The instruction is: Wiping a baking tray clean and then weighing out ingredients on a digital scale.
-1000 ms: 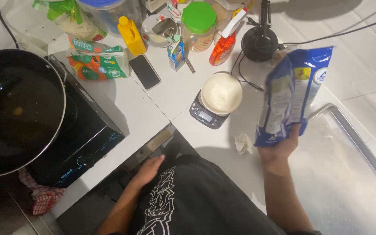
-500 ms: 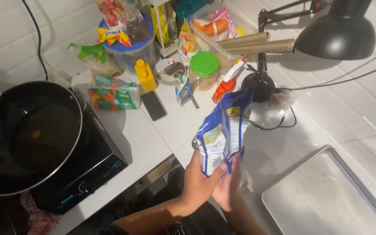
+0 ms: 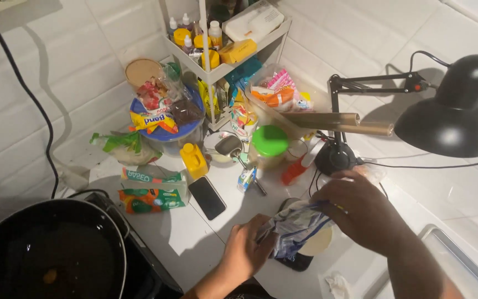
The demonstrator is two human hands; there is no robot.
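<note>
White counter and tiled wall fill the view as we work at a crowded kitchen corner. Both our hands now close on the blue-and-white plastic bag (image 3: 297, 230), which a second ago stood upright in the right hand alone; it is now gathered low and crumpled between them. Our left hand (image 3: 244, 252) curls shut around the bag's lower left side, and our right hand (image 3: 360, 213) pinches its upper edge from the right, fingers closed. The bag sits directly over the round white bowl (image 3: 317, 243) on the small scale (image 3: 297, 261), so we judge the pouring or opening step is now at hand.

The view has also swung upward since the earlier frames: the shelf rack (image 3: 225, 55) beyond our hands now shows fully, and the black desk lamp (image 3: 449, 119) stands above and right of the right hand. A black phone (image 3: 207, 197) lies just left of the left hand, the green-lidded jar (image 3: 269, 147) beyond both hands, and the dark frying pan (image 3: 45, 254) well to the left. A metal tray (image 3: 460, 260) lies right of the right forearm.
</note>
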